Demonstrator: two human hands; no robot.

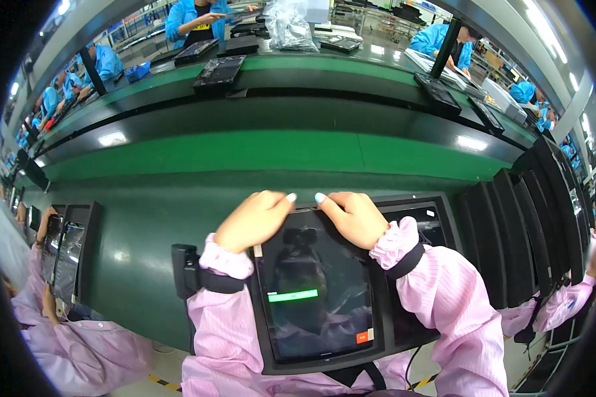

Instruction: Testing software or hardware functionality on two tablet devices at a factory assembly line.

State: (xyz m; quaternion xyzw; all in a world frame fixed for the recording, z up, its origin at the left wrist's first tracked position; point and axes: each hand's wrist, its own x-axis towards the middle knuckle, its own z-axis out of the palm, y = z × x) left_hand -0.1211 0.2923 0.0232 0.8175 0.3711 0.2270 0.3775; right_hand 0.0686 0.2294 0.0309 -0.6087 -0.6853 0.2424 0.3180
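Note:
A tablet (331, 264) with a dark glossy screen lies in front of me, a green bar and a small orange patch lit on it. It sits in the left part of a black tray (451, 228). My left hand (258, 218) grips the tablet's far edge near its left corner, thumb along the edge and fingers curled. At the same edge, farther right, my right hand (352, 217) holds on in a like way, thumb pointing inward. Both sets of fingertips are partly hidden. Under my right forearm, a second dark device (432, 231) shows in the tray's right part.
Black trays (496, 238) stand stacked on edge at my right. To the left, a co-worker's hands (48, 221) are at another black tray (89, 245). Beyond the green bench runs a line bearing several dark devices (220, 71) and a clear plastic bag (289, 26); people in blue work there.

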